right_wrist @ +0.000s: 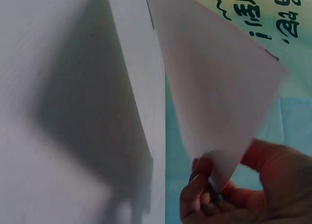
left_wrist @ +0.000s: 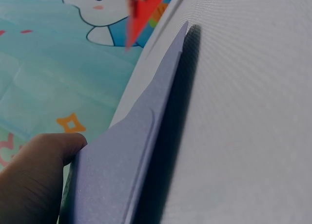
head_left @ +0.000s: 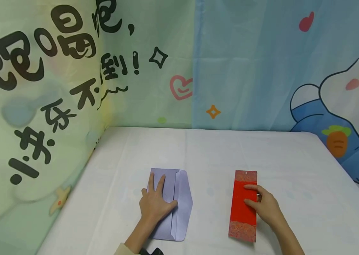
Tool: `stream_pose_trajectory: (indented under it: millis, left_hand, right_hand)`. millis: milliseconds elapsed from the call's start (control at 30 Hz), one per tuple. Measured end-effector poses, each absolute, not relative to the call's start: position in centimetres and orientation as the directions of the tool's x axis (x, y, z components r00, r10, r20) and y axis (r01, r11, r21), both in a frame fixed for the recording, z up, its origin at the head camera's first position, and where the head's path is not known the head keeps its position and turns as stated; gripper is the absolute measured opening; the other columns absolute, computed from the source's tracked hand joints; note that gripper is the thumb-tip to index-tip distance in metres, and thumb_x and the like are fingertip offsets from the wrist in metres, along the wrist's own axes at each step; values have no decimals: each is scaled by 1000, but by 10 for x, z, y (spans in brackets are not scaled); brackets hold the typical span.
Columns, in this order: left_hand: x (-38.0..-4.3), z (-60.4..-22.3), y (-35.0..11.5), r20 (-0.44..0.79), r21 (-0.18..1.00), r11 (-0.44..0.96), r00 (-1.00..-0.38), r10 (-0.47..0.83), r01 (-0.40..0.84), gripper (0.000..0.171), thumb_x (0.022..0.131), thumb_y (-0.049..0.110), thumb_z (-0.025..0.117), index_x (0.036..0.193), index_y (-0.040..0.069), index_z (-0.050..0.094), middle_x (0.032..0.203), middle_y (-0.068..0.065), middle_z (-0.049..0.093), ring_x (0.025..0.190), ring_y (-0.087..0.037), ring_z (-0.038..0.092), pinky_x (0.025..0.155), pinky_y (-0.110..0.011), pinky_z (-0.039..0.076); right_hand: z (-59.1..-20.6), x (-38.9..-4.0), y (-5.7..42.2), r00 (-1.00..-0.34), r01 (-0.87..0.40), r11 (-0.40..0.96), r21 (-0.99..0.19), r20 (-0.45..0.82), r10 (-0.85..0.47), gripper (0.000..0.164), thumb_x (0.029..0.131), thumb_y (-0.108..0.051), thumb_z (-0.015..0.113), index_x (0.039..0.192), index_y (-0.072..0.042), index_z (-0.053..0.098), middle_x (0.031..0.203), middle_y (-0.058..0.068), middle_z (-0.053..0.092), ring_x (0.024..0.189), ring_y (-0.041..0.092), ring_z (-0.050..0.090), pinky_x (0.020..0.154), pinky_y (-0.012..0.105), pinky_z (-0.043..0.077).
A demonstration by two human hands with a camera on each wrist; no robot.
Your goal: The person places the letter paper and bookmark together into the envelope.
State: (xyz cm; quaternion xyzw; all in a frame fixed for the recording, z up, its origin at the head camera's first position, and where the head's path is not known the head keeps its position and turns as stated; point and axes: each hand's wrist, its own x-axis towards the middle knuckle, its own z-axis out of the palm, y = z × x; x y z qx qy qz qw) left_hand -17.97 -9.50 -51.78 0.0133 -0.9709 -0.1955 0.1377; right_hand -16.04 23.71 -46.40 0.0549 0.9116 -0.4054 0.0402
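A lavender paper envelope (head_left: 184,202) lies on the white table with its flap unfolded to the right. My left hand (head_left: 157,202) rests flat across it, fingers spread, thumb near the flap's fold. In the left wrist view, that thumb is at one edge of the envelope (left_wrist: 117,170), whose edge casts a dark shadow. To the right, my right hand (head_left: 268,209) pinches a long red card (head_left: 241,209) by its right edge. The card has patterned bands at both ends and a small hole at the top. Its pale back (right_wrist: 219,83) shows raised above the table in the right wrist view.
The white-covered table (head_left: 211,152) meets a printed curtain (head_left: 236,71) at the back and left. A cartoon character (head_left: 354,117) is printed on it at the right. A small black object (head_left: 152,251) shows at the bottom edge by the left wrist.
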Motion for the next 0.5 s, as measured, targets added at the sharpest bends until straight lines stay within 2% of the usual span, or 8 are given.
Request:
stream_pose_trajectory:
  millis: [100,200,333,433,500]
  left_hand:
    - [-179,-518,-96,263,383,923,-961,-82,26,94,53,56,68,139,26,43,149,-11,23,78,-31,45,42,-32,33]
    - [-179,-518,-96,254,386,922,-964,-81,24,94,53,56,68,139,26,43,150,-11,22,77,-30,45,41,-31,32]
    - [-179,-519,-95,250,380,924,-965,-75,27,93,55,56,67,139,26,43,149,-11,23,76,-30,44,41,-30,32]
    - [-179,-518,-95,260,371,928,-963,-70,33,90,57,56,67,138,25,44,149,-12,24,75,-30,44,41,-30,34]
    - [-179,-518,-95,265,366,930,-962,-66,37,88,59,55,67,138,25,44,148,-13,24,75,-30,45,41,-30,36]
  right_hand:
    - [-463,-165,221,-995,72,567,-820,-94,-10,51,81,-7,67,128,-5,46,85,11,43,69,16,37,52,24,34]
    - [-466,-169,198,-991,20,419,-908,-74,-114,56,80,0,66,129,-5,40,97,14,49,77,16,44,60,20,41]
    - [-475,-173,165,-973,-16,269,-963,-47,-226,60,80,5,65,131,-5,36,124,19,48,98,26,53,77,25,49]
    - [-482,-177,144,-977,-31,258,-966,-25,-213,60,80,1,67,131,-8,38,127,19,47,98,25,52,80,26,48]
    - [-484,-179,132,-984,-33,268,-963,-15,-175,59,79,-1,69,130,-10,39,110,15,52,84,17,50,74,23,46]
